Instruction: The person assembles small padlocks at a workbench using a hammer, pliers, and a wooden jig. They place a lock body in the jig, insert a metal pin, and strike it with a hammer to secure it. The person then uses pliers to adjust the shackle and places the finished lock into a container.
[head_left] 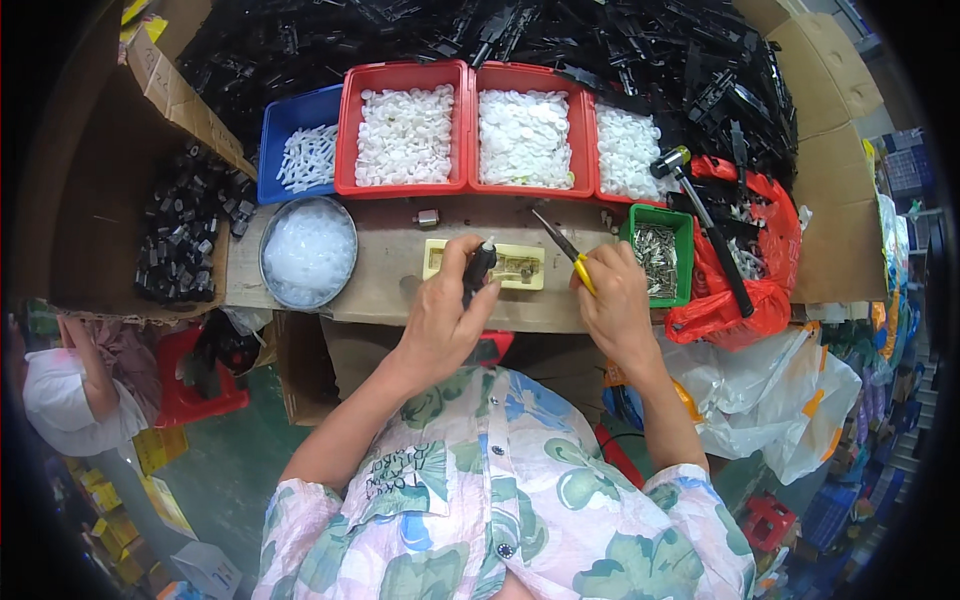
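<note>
My left hand is closed around a small black cylindrical part with a white tip pointing up. Beneath that part, on the bench, lies a cream plastic fixture with a shaped recess. In my right hand is a slim pointed tool with a yellow handle; its dark tip slants up and left, apart from the black part. Whether it is tweezers or pliers I cannot tell. Behind the fixture sits a small silver motor. Close to my right hand stands a green tray of small metal pins or screws.
Red bins of white plastic pieces and a blue bin line the back. A round metal tin stands left. A hammer leans over a red plastic bag. Black parts are heaped behind; a cardboard box flanks the left.
</note>
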